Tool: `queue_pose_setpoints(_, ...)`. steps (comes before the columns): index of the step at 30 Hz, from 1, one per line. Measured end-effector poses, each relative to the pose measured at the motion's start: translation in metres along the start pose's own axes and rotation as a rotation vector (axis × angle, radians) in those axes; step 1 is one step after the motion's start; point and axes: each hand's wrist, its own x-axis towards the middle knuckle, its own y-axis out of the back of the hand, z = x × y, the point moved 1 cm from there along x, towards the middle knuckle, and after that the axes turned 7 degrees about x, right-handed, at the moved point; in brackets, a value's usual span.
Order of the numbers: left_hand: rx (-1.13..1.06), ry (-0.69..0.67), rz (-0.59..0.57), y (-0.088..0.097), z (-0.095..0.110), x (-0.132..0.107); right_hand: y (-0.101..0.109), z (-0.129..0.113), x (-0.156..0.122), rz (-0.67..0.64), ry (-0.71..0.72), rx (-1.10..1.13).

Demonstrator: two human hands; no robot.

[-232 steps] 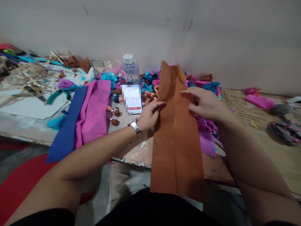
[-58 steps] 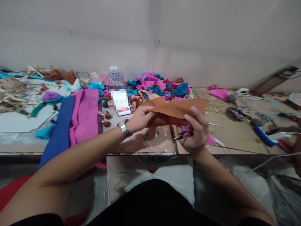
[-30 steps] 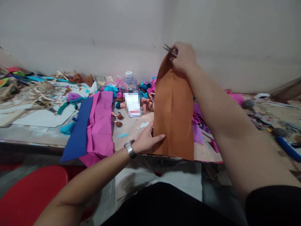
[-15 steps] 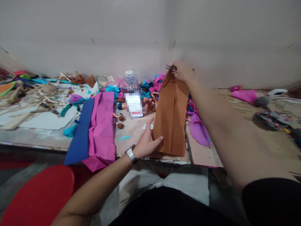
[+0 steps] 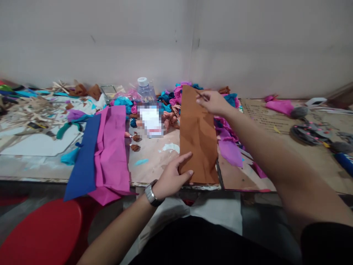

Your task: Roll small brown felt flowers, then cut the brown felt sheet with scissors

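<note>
A long strip of brown crepe-like paper (image 5: 197, 136) lies over the table's front part, its far end reaching toward the coloured scraps. My left hand (image 5: 173, 175) rests at its lower left edge, thumb and forefinger spread and touching the paper. Over the upper right part, my right hand (image 5: 216, 102) is closed around a thin dark stick-like tool (image 5: 202, 96); its exact kind is too small to make out. To the left, pink paper (image 5: 113, 147) and blue paper (image 5: 85, 158) lie side by side, hanging over the front edge.
Behind stand a clear bottle (image 5: 146, 90) with a white lid and a blurred-out phone (image 5: 151, 119). Green-handled pliers (image 5: 64, 129) and wood slivers (image 5: 24, 110) lie left. A dark pincushion (image 5: 310, 133) sits on cardboard at right. A red stool (image 5: 41, 232) stands below the table.
The brown paper's far end, earlier gathered up in my right hand, now lies spread out. My right hand has come lower, and my left forefinger has moved onto the paper.
</note>
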Motion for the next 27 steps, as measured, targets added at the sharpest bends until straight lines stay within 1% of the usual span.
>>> queue_pose_setpoints(2,-0.04,0.036,0.008,0.002,0.001,-0.002,0.008,0.005,-0.042,-0.035,0.029,-0.077)
queue_pose_setpoints(4,-0.047,0.055,0.033,0.006,0.0,-0.001,0.015,0.014,-0.08,-0.026,-0.048,-0.133)
queue_pose_setpoints(5,-0.025,0.049,0.053,0.008,-0.001,-0.001,0.016,0.02,-0.096,-0.03,-0.101,-0.115)
queue_pose_setpoints(6,0.01,0.031,0.083,0.01,-0.002,0.0,0.016,0.026,-0.11,-0.055,-0.162,-0.052)
queue_pose_setpoints(7,0.07,-0.012,0.131,0.013,-0.003,0.001,0.014,0.031,-0.122,-0.101,-0.236,0.07)
queue_pose_setpoints(9,0.173,-0.093,0.195,0.017,-0.004,0.002,0.006,0.037,-0.144,-0.156,-0.383,0.416)
queue_pose_setpoints(10,0.192,-0.113,0.201,0.018,-0.005,0.003,0.002,0.038,-0.153,-0.162,-0.437,0.539)
queue_pose_setpoints(11,0.194,-0.118,0.2,0.019,-0.004,0.002,-0.003,0.036,-0.16,-0.174,-0.47,0.631)
queue_pose_setpoints(13,0.15,-0.096,0.181,0.018,-0.003,0.0,-0.012,0.032,-0.173,-0.186,-0.49,0.688)
queue_pose_setpoints(14,0.118,-0.077,0.168,0.017,-0.001,-0.002,-0.016,0.029,-0.178,-0.203,-0.461,0.684)
queue_pose_setpoints(15,0.084,-0.056,0.156,0.016,0.001,-0.004,-0.019,0.026,-0.182,-0.192,-0.418,0.666)
queue_pose_setpoints(18,0.008,-0.006,0.125,0.014,0.005,-0.011,-0.026,0.022,-0.187,-0.113,-0.274,0.562)
queue_pose_setpoints(20,0.029,-0.026,0.115,0.014,0.005,-0.012,-0.026,0.02,-0.188,-0.067,-0.244,0.535)
queue_pose_setpoints(22,0.126,-0.091,0.106,0.017,0.005,-0.01,-0.024,0.016,-0.193,-0.053,-0.292,0.596)
queue_pose_setpoints(24,0.244,-0.147,0.073,0.022,0.005,-0.002,-0.02,0.008,-0.205,-0.091,-0.4,0.725)
queue_pose_setpoints(26,0.309,-0.164,0.028,0.028,0.007,0.01,-0.019,-0.006,-0.226,-0.168,-0.535,0.95)
queue_pose_setpoints(27,0.321,-0.163,0.001,0.031,0.01,0.017,-0.021,-0.015,-0.24,-0.192,-0.601,1.1)
